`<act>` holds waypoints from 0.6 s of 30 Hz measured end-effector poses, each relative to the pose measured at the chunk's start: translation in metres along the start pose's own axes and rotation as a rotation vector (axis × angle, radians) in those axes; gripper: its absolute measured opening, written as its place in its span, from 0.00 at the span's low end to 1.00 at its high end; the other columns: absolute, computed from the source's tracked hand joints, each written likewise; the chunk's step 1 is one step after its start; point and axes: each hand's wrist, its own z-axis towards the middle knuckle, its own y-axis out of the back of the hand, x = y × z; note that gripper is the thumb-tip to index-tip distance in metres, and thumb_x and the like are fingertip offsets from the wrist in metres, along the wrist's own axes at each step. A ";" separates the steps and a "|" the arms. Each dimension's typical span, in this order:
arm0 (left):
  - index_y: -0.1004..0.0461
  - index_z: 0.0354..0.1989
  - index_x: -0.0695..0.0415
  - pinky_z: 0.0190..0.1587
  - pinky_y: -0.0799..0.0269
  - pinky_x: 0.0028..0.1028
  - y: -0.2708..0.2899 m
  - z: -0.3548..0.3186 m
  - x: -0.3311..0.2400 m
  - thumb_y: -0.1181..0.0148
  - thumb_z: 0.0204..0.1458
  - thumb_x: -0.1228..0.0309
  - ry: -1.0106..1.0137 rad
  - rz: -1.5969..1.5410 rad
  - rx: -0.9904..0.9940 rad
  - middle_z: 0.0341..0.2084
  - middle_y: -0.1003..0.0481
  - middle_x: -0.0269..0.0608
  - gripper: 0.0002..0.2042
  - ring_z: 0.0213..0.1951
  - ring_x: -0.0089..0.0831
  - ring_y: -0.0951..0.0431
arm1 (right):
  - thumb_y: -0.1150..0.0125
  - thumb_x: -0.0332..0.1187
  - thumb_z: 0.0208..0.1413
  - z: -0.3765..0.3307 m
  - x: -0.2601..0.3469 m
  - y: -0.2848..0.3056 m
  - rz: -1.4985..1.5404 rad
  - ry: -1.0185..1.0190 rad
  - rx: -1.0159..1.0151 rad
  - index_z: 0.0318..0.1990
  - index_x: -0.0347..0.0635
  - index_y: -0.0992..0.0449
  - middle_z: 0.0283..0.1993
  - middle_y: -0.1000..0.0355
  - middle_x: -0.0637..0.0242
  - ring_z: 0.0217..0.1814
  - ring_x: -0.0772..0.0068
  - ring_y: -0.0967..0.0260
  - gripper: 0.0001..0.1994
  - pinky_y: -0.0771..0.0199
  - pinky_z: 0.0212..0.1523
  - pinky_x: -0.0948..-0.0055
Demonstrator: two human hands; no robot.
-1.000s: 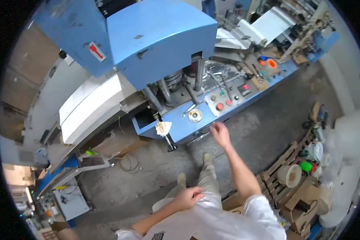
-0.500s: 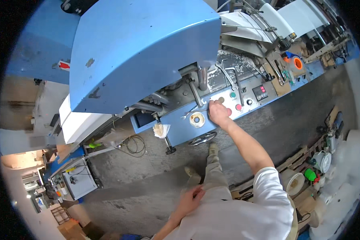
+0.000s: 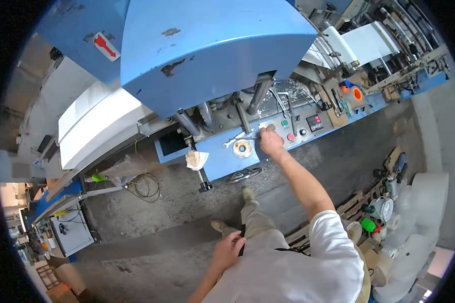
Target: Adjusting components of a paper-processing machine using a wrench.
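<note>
My right hand [image 3: 272,141] rests on the blue machine's control panel [image 3: 220,164], fingers curled down beside a round brownish metal piece [image 3: 271,127]. A thin dark rod [image 3: 249,138] reaches left from the fingers; whether they grip it is hidden. Just left of the hand lie an open-ended wrench [image 3: 232,140] and a pale ring-shaped roll [image 3: 242,148]. A green button [image 3: 284,122], a red button [image 3: 290,137] and a lit display [image 3: 315,122] sit to the right. Low before my body, my left hand [image 3: 228,250] hangs empty with fingers loosely bent and apart.
The blue machine hood [image 3: 217,60] overhangs the panel. A crumpled white cloth [image 3: 196,160] hangs at a black-knobbed shaft, with a handwheel [image 3: 245,175] below the panel edge. More wrenches [image 3: 291,113] and an orange tape roll [image 3: 357,94] lie rightward. Coiled cable [image 3: 144,187] is on the floor.
The whole view has shifted, showing more of the white sheets at left. My right hand stays at the same panel spot; my left hand still hangs low.
</note>
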 end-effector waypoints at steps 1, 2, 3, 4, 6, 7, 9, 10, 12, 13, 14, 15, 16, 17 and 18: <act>0.26 0.51 0.59 0.42 0.25 0.36 0.002 -0.003 0.003 0.41 0.57 0.58 0.006 -0.004 -0.003 0.38 0.20 0.49 0.20 0.41 0.43 0.19 | 0.48 0.24 0.49 0.001 0.001 0.005 0.050 -0.049 0.092 0.39 0.34 0.26 0.38 0.25 0.43 0.42 0.43 0.24 0.10 0.22 0.43 0.54; 0.26 0.51 0.59 0.42 0.25 0.36 0.004 -0.006 0.004 0.41 0.57 0.58 -0.028 0.026 -0.042 0.38 0.20 0.49 0.20 0.41 0.43 0.19 | 0.48 0.25 0.49 0.002 0.001 0.009 0.101 -0.096 0.186 0.39 0.34 0.26 0.38 0.25 0.44 0.42 0.43 0.24 0.10 0.23 0.44 0.54; 0.26 0.51 0.59 0.42 0.25 0.36 0.006 -0.010 0.005 0.41 0.56 0.58 -0.059 0.057 -0.082 0.37 0.20 0.49 0.19 0.41 0.42 0.19 | 0.47 0.28 0.51 -0.001 0.000 0.013 0.135 -0.095 0.196 0.39 0.37 0.25 0.38 0.24 0.47 0.43 0.46 0.25 0.10 0.24 0.45 0.54; 0.26 0.51 0.59 0.42 0.25 0.36 0.007 -0.012 0.005 0.41 0.56 0.58 -0.056 0.056 -0.086 0.37 0.20 0.49 0.19 0.41 0.42 0.19 | 0.46 0.29 0.51 -0.005 -0.010 0.010 0.211 -0.076 0.165 0.39 0.39 0.24 0.38 0.24 0.49 0.43 0.47 0.25 0.09 0.25 0.45 0.54; 0.26 0.50 0.59 0.40 0.25 0.36 0.009 -0.006 0.003 0.40 0.56 0.59 -0.035 0.097 -0.074 0.36 0.20 0.49 0.19 0.39 0.42 0.19 | 0.44 0.31 0.52 -0.009 -0.023 0.005 0.366 -0.075 0.147 0.38 0.43 0.22 0.36 0.23 0.54 0.42 0.51 0.24 0.08 0.26 0.44 0.55; 0.26 0.50 0.59 0.40 0.25 0.36 0.009 -0.008 0.000 0.40 0.56 0.59 -0.025 0.101 -0.080 0.36 0.20 0.49 0.19 0.39 0.42 0.19 | 0.42 0.32 0.52 -0.011 -0.026 0.005 0.399 -0.073 0.149 0.38 0.43 0.22 0.36 0.22 0.55 0.42 0.51 0.25 0.08 0.26 0.44 0.56; 0.26 0.50 0.59 0.39 0.25 0.36 0.007 -0.009 -0.012 0.39 0.55 0.60 -0.047 0.046 -0.128 0.34 0.20 0.49 0.19 0.37 0.43 0.19 | 0.38 0.29 0.52 -0.017 -0.030 0.004 0.479 -0.062 0.129 0.39 0.40 0.23 0.33 0.23 0.54 0.36 0.54 0.24 0.08 0.25 0.39 0.61; 0.26 0.50 0.59 0.39 0.25 0.36 0.007 -0.006 -0.019 0.39 0.55 0.60 -0.045 0.054 -0.131 0.34 0.20 0.49 0.19 0.37 0.43 0.19 | 0.38 0.29 0.52 -0.019 -0.029 0.005 0.488 -0.061 0.128 0.39 0.40 0.23 0.33 0.23 0.54 0.36 0.54 0.24 0.08 0.25 0.39 0.61; 0.25 0.49 0.59 0.39 0.25 0.36 0.004 0.000 -0.032 0.39 0.55 0.62 -0.044 0.121 -0.109 0.33 0.20 0.48 0.18 0.37 0.43 0.19 | 0.38 0.30 0.52 -0.019 -0.025 0.004 0.470 -0.064 0.102 0.39 0.42 0.22 0.33 0.23 0.55 0.37 0.54 0.24 0.07 0.25 0.39 0.61; 0.25 0.49 0.59 0.39 0.25 0.36 0.000 0.003 -0.036 0.39 0.55 0.62 -0.043 0.128 -0.106 0.33 0.20 0.48 0.18 0.37 0.43 0.19 | 0.39 0.30 0.53 -0.017 -0.023 0.005 0.452 -0.080 0.104 0.39 0.44 0.22 0.34 0.22 0.57 0.38 0.55 0.24 0.07 0.25 0.40 0.61; 0.25 0.49 0.59 0.39 0.25 0.36 -0.005 0.003 -0.038 0.39 0.54 0.62 -0.017 0.152 -0.112 0.34 0.20 0.47 0.18 0.36 0.42 0.19 | 0.40 0.32 0.54 -0.016 -0.018 0.009 0.448 -0.107 0.139 0.40 0.45 0.22 0.36 0.22 0.58 0.41 0.55 0.24 0.08 0.26 0.42 0.59; 0.25 0.48 0.59 0.39 0.25 0.37 -0.009 0.003 -0.039 0.39 0.54 0.62 0.008 0.176 -0.117 0.34 0.20 0.46 0.17 0.36 0.42 0.19 | 0.41 0.34 0.54 -0.014 -0.014 0.013 0.443 -0.134 0.175 0.42 0.47 0.21 0.39 0.22 0.60 0.45 0.56 0.24 0.09 0.26 0.44 0.58; 0.25 0.48 0.59 0.39 0.25 0.37 -0.013 0.006 -0.042 0.39 0.54 0.62 0.008 0.183 -0.114 0.34 0.20 0.46 0.17 0.36 0.42 0.19 | 0.42 0.34 0.55 -0.011 -0.015 0.013 0.467 -0.128 0.163 0.42 0.47 0.22 0.40 0.22 0.59 0.46 0.54 0.25 0.09 0.26 0.45 0.56; 0.25 0.48 0.59 0.39 0.25 0.37 -0.017 0.009 -0.045 0.39 0.54 0.62 -0.007 0.160 -0.100 0.34 0.20 0.46 0.17 0.36 0.42 0.19 | 0.42 0.34 0.55 -0.008 -0.018 0.013 0.472 -0.133 0.161 0.42 0.47 0.22 0.40 0.22 0.59 0.46 0.54 0.25 0.09 0.26 0.45 0.56; 0.25 0.48 0.59 0.39 0.25 0.37 -0.021 0.012 -0.048 0.39 0.54 0.62 -0.022 0.136 -0.086 0.34 0.20 0.46 0.17 0.36 0.42 0.19 | 0.43 0.34 0.55 -0.005 -0.021 0.013 0.507 -0.129 0.160 0.42 0.46 0.22 0.40 0.22 0.58 0.45 0.53 0.25 0.09 0.26 0.45 0.56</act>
